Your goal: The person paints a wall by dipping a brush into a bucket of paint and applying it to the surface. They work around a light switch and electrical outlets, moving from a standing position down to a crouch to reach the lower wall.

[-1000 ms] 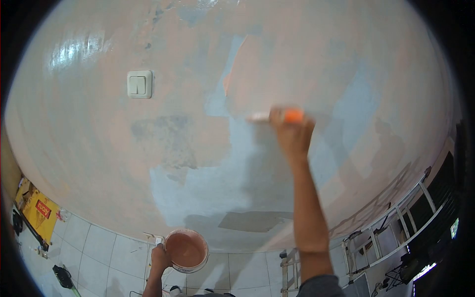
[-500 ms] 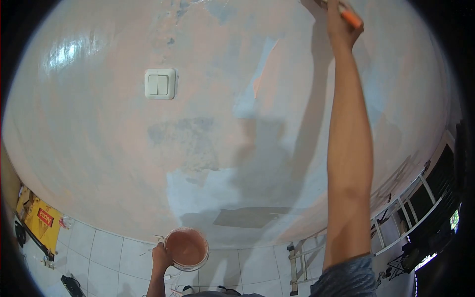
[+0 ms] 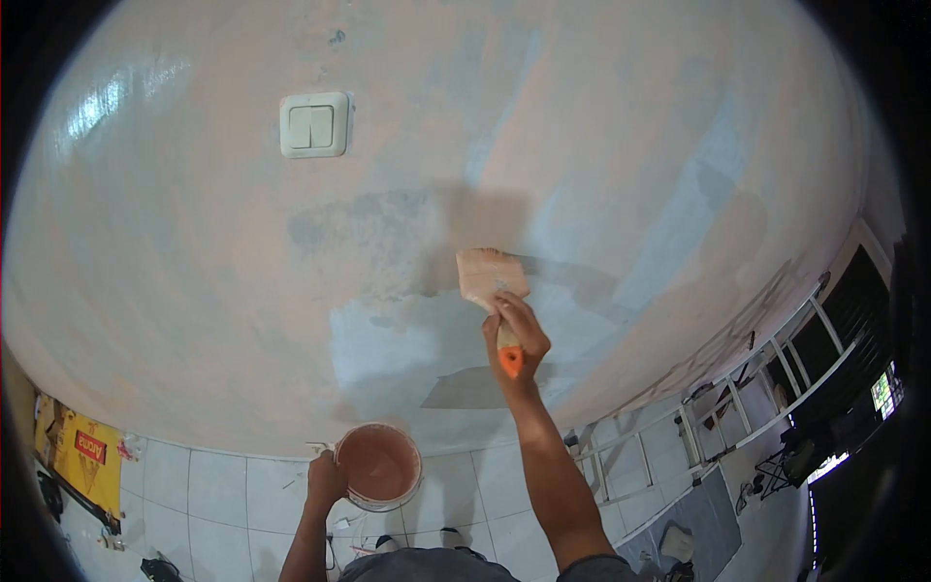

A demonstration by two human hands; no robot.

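Observation:
My right hand [image 3: 519, 335] is closed around the handle of a wide paintbrush [image 3: 490, 276], its orange handle end showing below my fingers. The bristles are coated with pinkish paint and lie against or just before the wall [image 3: 233, 262]; the exact contact cannot be told. Low in front of me, my left hand [image 3: 327, 480] grips the left side of a bucket [image 3: 412, 485] of pinkish-brown paint. The wall bears patchy pink and grey-blue streaks, with a bluish area and a darker grey patch below the brush.
A white double light switch [image 3: 314, 126] is fixed to the wall. At lower right stands a metal ladder [image 3: 742, 388] near dark furniture. A yellow printed sheet [image 3: 82, 475] lies at lower left. Underfoot is a white tiled floor [image 3: 218, 485], where both feet show.
My right hand has brought the paintbrush down and left, from the top of the wall to its middle. The bucket stays in my left hand, slightly higher and further right in view.

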